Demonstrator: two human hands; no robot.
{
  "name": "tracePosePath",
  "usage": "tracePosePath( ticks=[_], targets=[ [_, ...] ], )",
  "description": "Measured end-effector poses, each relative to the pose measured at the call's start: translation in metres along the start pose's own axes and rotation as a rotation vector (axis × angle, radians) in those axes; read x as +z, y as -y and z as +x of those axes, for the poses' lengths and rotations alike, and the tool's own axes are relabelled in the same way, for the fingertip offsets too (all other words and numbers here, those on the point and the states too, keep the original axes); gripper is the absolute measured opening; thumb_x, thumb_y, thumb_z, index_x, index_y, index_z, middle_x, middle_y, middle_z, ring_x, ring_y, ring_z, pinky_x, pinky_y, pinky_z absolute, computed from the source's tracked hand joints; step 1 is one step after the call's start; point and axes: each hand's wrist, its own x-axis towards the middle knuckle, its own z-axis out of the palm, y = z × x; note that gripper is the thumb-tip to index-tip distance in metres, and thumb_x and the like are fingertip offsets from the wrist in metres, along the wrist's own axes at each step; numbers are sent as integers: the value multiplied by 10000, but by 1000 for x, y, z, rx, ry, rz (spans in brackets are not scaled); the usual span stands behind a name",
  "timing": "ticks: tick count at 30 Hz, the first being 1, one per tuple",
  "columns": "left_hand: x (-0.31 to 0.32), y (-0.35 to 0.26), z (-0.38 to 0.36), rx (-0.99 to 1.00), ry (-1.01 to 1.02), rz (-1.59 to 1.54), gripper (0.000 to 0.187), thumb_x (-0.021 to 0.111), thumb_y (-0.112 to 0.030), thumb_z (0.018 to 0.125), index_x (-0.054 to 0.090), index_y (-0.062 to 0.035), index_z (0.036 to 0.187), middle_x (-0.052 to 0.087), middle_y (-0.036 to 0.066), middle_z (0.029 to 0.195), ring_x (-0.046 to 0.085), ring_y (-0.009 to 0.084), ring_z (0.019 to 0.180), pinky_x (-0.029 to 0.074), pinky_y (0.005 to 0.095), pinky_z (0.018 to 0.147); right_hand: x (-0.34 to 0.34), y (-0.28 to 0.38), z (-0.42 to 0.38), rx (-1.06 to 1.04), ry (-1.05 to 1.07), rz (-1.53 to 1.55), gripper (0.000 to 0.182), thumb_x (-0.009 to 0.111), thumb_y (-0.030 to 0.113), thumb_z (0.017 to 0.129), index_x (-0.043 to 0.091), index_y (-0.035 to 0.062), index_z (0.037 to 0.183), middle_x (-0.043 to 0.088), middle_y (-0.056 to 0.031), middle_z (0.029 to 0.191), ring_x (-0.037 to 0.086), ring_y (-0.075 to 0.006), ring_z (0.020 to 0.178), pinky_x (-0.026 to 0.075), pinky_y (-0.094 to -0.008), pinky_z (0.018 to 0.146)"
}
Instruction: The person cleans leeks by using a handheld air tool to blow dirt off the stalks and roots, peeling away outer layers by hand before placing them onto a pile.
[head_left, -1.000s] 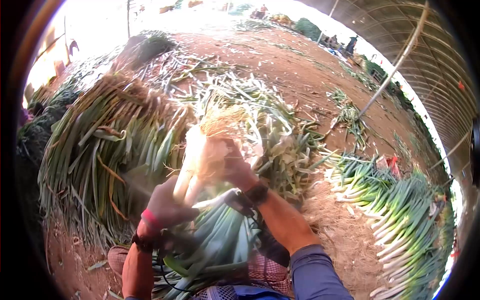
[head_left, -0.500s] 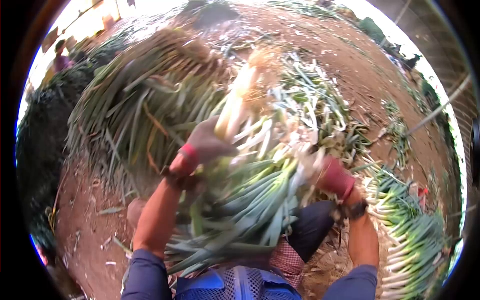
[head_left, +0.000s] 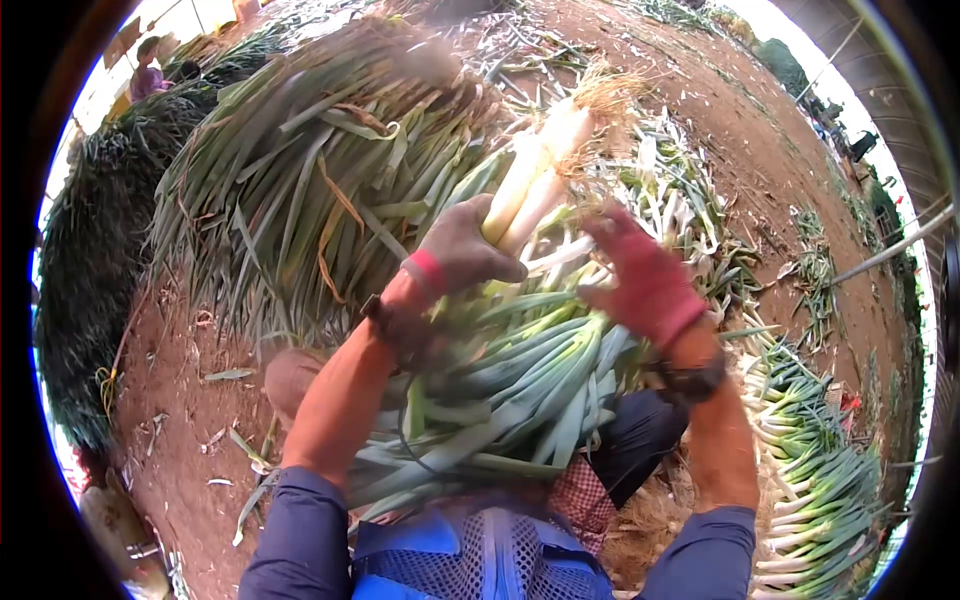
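Leeks in L grip, roots fwd of it, R grip nr

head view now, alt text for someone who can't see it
A gloved left hand grips pale stalks with stringy roots; the red-gloved right hand is open nearby. A leafy pile lies at left, a row of leeks at right.

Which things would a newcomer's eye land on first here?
Probably the pale stalks with shaggy roots, gripped by the left hand near the centre, with the red-gloved right hand open just beside them. Next, the big heap of long green leaves filling the upper left. Then the row of white-stemmed plants along the lower right.
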Motion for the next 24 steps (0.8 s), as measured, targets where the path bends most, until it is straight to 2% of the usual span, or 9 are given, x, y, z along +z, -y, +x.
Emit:
tracePosePath(
  ticks=[4, 8, 12, 13, 15, 16, 18, 20, 24],
  targets=[
    [-11, 0, -10, 19, -26, -87, 613, 958, -121, 621, 689, -9, 1161, 727, 51, 962, 676, 137, 816, 574, 306, 778, 104, 37, 15, -124, 18, 45, 191, 676, 264, 975, 684, 112, 1090, 717, -140, 946, 740, -372, 769, 597, -487, 678],
    [-74, 10, -21, 80, -169, -55, 514, 850, -67, 697, 678, 89, 1155, 772, 152, 928, 773, 201, 833, 640, 342, 738, 139, 14, -26, -136, 133, 63, 196, 626, 261, 982, 646, 112, 856, 655, -117, 727, 695, -342, 684, 559, -464, 611],
    [-129, 17, -41, 149, -376, -374, 459, 754, -107, 752, 680, 113, 1148, 774, 183, 875, 777, 225, 806, 645, 347, 793, 111, -172, -66, 146, -62, -178, 222, 546, 168, 982, 734, 120, 874, 735, -106, 863, 699, -249, 737, 599, -411, 716],
    [-136, 20, -44, 97, -418, -346, 444, 771, -109, 746, 675, 102, 1124, 760, 161, 876, 771, 219, 805, 641, 342, 801, 111, -266, -84, 150, -73, -1032, 228, 546, 159, 987, 713, 124, 835, 735, -92, 878, 676, -215, 749, 583, -386, 732],
    [-133, 16, -42, 99, -413, -327, 419, 780, -113, 741, 681, 90, 1094, 748, 142, 859, 759, 209, 787, 633, 337, 777, 33, -425, -128, 515, -288, -852, 73, 666, 154, 954, 698, 89, 965, 702, -64, 818, 701, -218, 708, 552, -386, 592],
    [-130, 13, -41, 101, -411, -308, 395, 790, -117, 737, 686, 78, 1064, 737, 123, 843, 747, 199, 770, 625, 332, 752, -28, -417, -123, 764, 222, -1138, 300, 693, 222, 975, 695, 31, 1206, 759, -154, 1052, 752, -315, 978, 597, -430, 821],
    [-114, 3, -33, 91, -384, -46, 391, 871, -150, 698, 710, 50, 993, 723, 88, 811, 701, 168, 710, 580, 314, 676, -94, -346, -109, 1011, -509, -444, 598, 697, 326, 999, 559, -20, 1467, 668, -244, 1388, 647, -396, 1292, 512, -443, 1073],
    [-87, 5, -17, 58, -324, -81, 505, 949, -175, 637, 721, 1, 1053, 745, 81, 854, 708, 168, 735, 587, 323, 683, -145, -251, -79, 991, -332, -458, 802, 699, 399, 1008, 381, -37, 1600, 484, -270, 1597, 507, -421, 1453, 403, -421, 1202],
    [-15, -4, 1, 11, -242, 128, 509, 899, -178, 682, 700, -28, 1125, 770, 119, 952, 736, 221, 872, 604, 360, 807, -128, -90, -39, 229, -601, 84, 628, 808, 252, 924, 572, 116, 1490, 602, -191, 1495, 648, -324, 1268, 487, -453, 1138]
  ],
)
